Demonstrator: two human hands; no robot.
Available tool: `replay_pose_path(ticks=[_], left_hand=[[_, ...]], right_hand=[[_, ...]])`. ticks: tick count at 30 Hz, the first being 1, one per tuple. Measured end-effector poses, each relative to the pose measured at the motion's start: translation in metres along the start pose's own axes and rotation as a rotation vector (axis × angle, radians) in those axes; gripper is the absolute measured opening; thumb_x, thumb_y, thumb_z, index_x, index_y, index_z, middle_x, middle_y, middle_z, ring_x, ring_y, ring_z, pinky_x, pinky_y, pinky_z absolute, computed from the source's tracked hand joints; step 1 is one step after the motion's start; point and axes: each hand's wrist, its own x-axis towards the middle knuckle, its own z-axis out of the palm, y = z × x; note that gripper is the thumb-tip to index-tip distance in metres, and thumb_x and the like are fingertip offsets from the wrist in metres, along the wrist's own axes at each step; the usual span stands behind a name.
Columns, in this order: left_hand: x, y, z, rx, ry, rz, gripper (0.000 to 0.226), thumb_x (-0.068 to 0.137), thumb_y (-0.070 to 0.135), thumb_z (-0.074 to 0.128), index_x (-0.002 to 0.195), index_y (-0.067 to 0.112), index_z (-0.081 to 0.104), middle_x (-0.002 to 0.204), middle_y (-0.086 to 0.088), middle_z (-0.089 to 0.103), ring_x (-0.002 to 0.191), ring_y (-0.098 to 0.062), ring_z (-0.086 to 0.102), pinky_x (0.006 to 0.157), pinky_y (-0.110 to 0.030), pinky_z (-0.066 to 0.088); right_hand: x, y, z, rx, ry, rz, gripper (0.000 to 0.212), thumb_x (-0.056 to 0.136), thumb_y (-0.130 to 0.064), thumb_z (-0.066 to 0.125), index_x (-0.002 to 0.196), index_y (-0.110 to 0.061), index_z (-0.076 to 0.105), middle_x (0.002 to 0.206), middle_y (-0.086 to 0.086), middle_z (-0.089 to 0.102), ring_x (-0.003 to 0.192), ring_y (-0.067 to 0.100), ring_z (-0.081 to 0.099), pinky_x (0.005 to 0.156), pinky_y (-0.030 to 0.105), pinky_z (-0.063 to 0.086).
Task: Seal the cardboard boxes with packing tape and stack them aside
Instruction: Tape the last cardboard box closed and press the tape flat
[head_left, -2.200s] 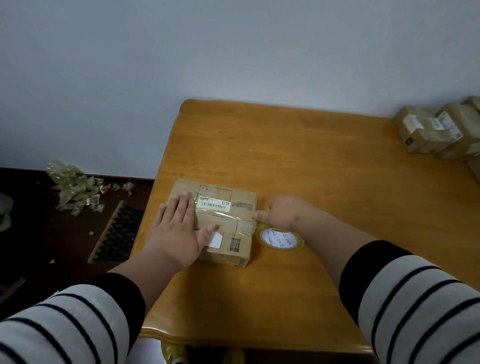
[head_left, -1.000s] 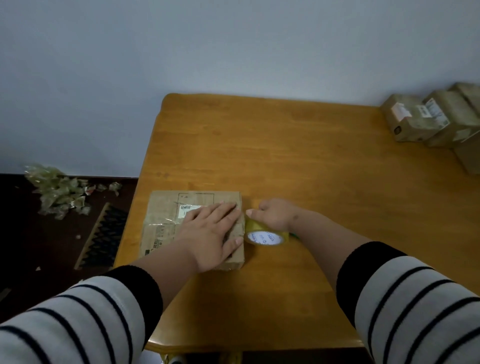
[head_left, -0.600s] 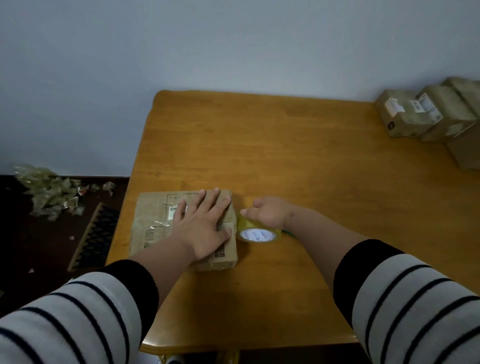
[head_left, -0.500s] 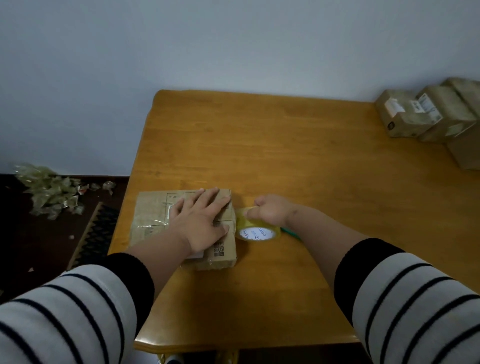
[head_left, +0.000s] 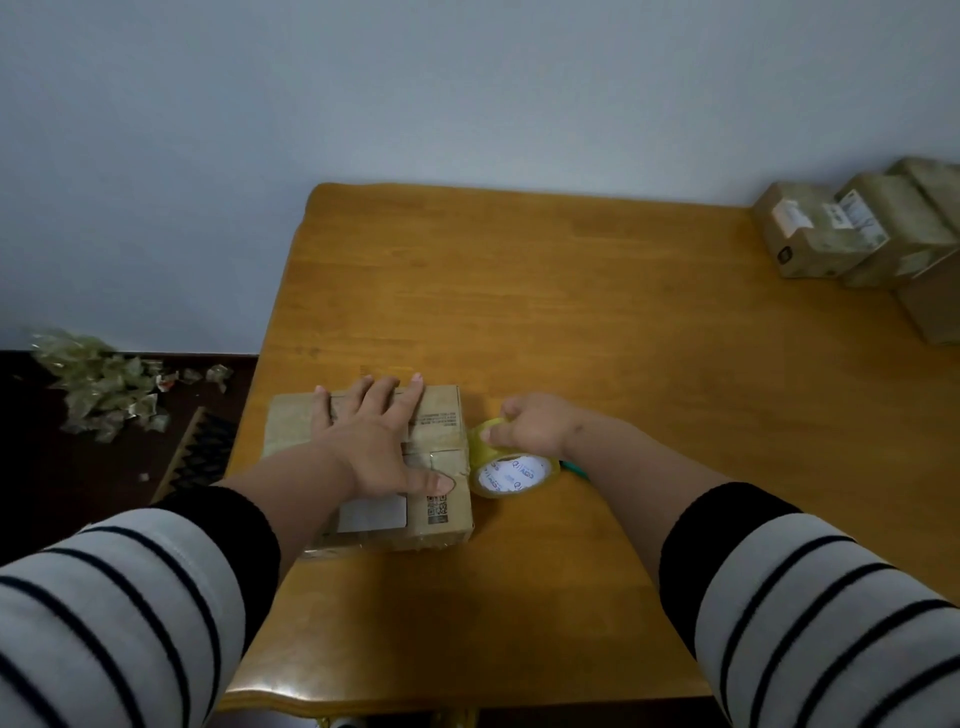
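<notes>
A flat cardboard box with a white label and a QR code lies near the left front edge of the wooden table. My left hand presses flat on its top, fingers straight and spread, thumb near the right edge. Just right of the box stands a roll of yellowish packing tape, touching the box's side. My right hand grips the roll from above with curled fingers. A green object peeks out behind the roll under my right wrist.
Several taped cardboard boxes sit in a row at the table's far right. Crumpled tape scraps litter the dark floor on the left, beside a patterned mat. A pale wall rises behind the table.
My left hand slid from the box's right part toward its far edge, fingers now reaching over it. The right hand and tape roll stayed against the box's right side.
</notes>
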Motion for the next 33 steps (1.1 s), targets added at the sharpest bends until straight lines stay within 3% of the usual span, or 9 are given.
replay_pose_path(ticks=[3, 6, 10, 15, 21, 24, 27, 30, 33], left_hand=[[0.001, -0.004, -0.004, -0.066, -0.001, 0.012, 0.125, 0.059, 0.09, 0.054, 0.149, 0.044, -0.019, 0.162, 0.011, -0.01, 0.148, -0.021, -0.019, 0.111, -0.057, -0.022], [0.0, -0.006, -0.004, -0.094, 0.028, 0.021, 0.121, 0.065, 0.086, 0.056, 0.151, 0.042, -0.016, 0.162, 0.013, -0.007, 0.149, -0.019, -0.017, 0.112, -0.054, -0.022], [-0.001, -0.005, -0.003, -0.101, 0.045, 0.026, 0.118, 0.067, 0.084, 0.055, 0.151, 0.042, -0.015, 0.162, 0.013, -0.008, 0.148, -0.018, -0.017, 0.111, -0.053, -0.023], [-0.003, -0.005, -0.004, -0.134, 0.076, 0.004, 0.11, 0.074, 0.077, 0.058, 0.152, 0.042, -0.011, 0.163, 0.012, -0.008, 0.149, -0.017, -0.013, 0.115, -0.052, -0.019], [0.001, 0.001, -0.014, -0.102, 0.028, -0.039, 0.119, 0.07, 0.075, 0.064, 0.154, 0.036, -0.011, 0.163, 0.008, 0.0, 0.15, -0.024, -0.004, 0.116, -0.055, -0.013], [0.002, -0.001, -0.02, -0.127, -0.01, -0.013, 0.117, 0.071, 0.074, 0.065, 0.154, 0.037, -0.009, 0.164, 0.007, -0.007, 0.151, -0.024, -0.007, 0.115, -0.057, -0.013], [-0.001, -0.007, -0.021, -0.189, 0.045, -0.007, 0.114, 0.071, 0.075, 0.063, 0.155, 0.037, -0.004, 0.164, 0.007, -0.009, 0.15, -0.021, -0.01, 0.116, -0.061, -0.011], [-0.008, -0.018, -0.019, -0.111, 0.21, -0.176, 0.107, 0.07, 0.083, 0.054, 0.153, 0.042, 0.002, 0.164, 0.009, -0.006, 0.15, -0.024, -0.012, 0.113, -0.068, -0.004], [-0.017, -0.033, -0.018, -0.22, 0.295, -0.406, 0.106, 0.071, 0.083, 0.053, 0.153, 0.041, 0.001, 0.164, 0.007, -0.011, 0.15, -0.028, -0.011, 0.112, -0.069, 0.007]], right_hand=[[0.002, 0.003, -0.003, 0.032, -0.013, 0.012, 0.057, 0.093, -0.048, 0.06, 0.136, -0.013, 0.052, 0.139, 0.01, 0.053, 0.123, 0.026, 0.051, 0.092, 0.034, 0.04], [0.003, 0.011, -0.005, 0.102, 0.002, 0.042, 0.057, 0.088, -0.051, 0.066, 0.133, -0.018, 0.055, 0.137, 0.007, 0.054, 0.122, 0.024, 0.052, 0.103, 0.039, 0.043], [0.006, 0.019, -0.002, 0.398, -0.005, 0.162, 0.054, 0.084, -0.045, 0.071, 0.128, -0.021, 0.052, 0.134, 0.008, 0.053, 0.119, 0.029, 0.053, 0.101, 0.049, 0.045], [0.004, 0.018, 0.004, 0.488, -0.109, 0.314, 0.062, 0.083, -0.045, 0.068, 0.137, -0.027, 0.043, 0.142, 0.01, 0.041, 0.123, 0.033, 0.048, 0.101, 0.053, 0.045], [0.004, 0.015, -0.003, 0.341, -0.068, 0.234, 0.069, 0.082, -0.055, 0.068, 0.138, -0.022, 0.044, 0.142, 0.01, 0.046, 0.125, 0.033, 0.048, 0.097, 0.051, 0.05], [0.001, 0.013, -0.007, 0.308, -0.065, 0.201, 0.074, 0.081, -0.062, 0.066, 0.137, -0.018, 0.045, 0.137, 0.011, 0.051, 0.121, 0.032, 0.052, 0.098, 0.049, 0.05], [-0.001, 0.016, -0.008, 0.352, -0.085, 0.207, 0.065, 0.084, -0.057, 0.066, 0.133, -0.018, 0.049, 0.135, 0.01, 0.052, 0.12, 0.03, 0.053, 0.098, 0.045, 0.049], [-0.006, 0.019, -0.008, 0.454, -0.089, 0.21, 0.06, 0.085, -0.04, 0.069, 0.136, -0.017, 0.049, 0.142, 0.011, 0.048, 0.126, 0.031, 0.049, 0.105, 0.043, 0.044], [-0.008, 0.017, -0.009, 0.417, -0.077, 0.185, 0.059, 0.085, -0.036, 0.071, 0.136, -0.013, 0.05, 0.144, 0.009, 0.045, 0.129, 0.029, 0.046, 0.108, 0.044, 0.042]])
